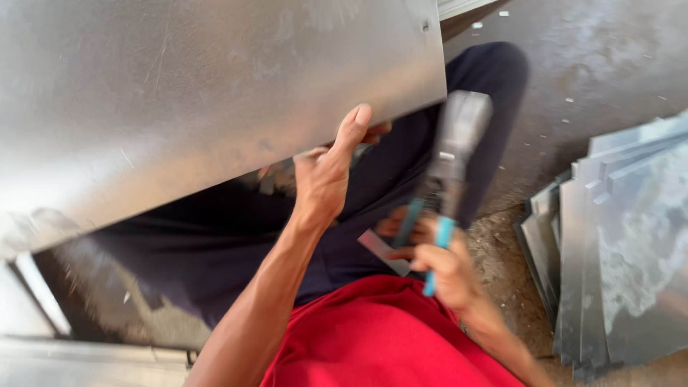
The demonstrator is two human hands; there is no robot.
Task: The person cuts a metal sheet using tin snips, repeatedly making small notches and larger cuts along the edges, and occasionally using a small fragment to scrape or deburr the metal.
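Above the person's lap, the left hand [326, 172] grips the lower edge of a large tilted metal sheet [215, 93]. Right hand [444, 265] is closed around blue-handled snips [437, 208], blurred. Stacked metal panels [623, 251] lie on the floor [595, 64] nearby.

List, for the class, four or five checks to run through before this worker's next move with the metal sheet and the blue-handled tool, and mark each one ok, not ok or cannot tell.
1. Left hand has a grip on the lower edge of the metal sheet: ok.
2. Right hand closed around the blue-handled tool: ok.
3. Tool's working end clear of the sheet: cannot tell, it is blurred.
4. Hands gloved against sharp edges: not ok, both are bare.
5. Stack of cut sheets apart from the hands: ok.
6. Small metal offcut lying loose on the lap: not ok.
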